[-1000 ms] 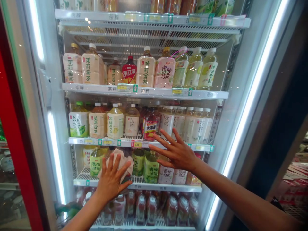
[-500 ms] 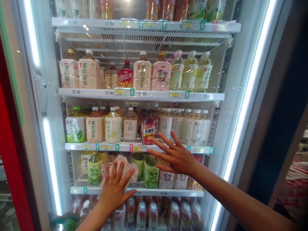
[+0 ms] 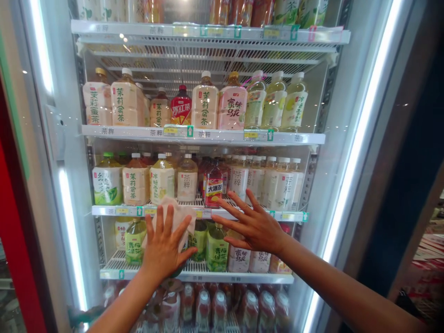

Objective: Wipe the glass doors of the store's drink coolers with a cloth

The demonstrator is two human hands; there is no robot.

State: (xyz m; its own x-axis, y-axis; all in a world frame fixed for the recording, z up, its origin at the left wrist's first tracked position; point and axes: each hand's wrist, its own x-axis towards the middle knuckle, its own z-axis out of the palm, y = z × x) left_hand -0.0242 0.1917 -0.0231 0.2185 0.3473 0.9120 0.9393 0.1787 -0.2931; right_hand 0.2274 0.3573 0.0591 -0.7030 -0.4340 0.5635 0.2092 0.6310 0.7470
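I face the glass door (image 3: 333,111) of a drinks fridge. My left hand (image 3: 163,247) lies flat against the glass with its fingers spread, pressing a crumpled white cloth (image 3: 178,213) onto the pane at the level of the third shelf. My right hand (image 3: 251,224) rests flat on the glass a little to the right, fingers stretched out and empty. Behind the glass stand rows of tea bottles, among them a red-labelled bottle (image 3: 213,188) just above my right fingertips.
White wire shelves (image 3: 204,135) carry several bottles with cream, green and pink labels. Bright light strips run down both door sides (image 3: 360,138). A red frame (image 3: 17,240) borders the left. Dark shelving with goods shows at the far right (image 3: 426,249).
My left hand has slid the cloth upward on the glass, from the lower shelf level to the shelf edge above. My right hand has stayed put.
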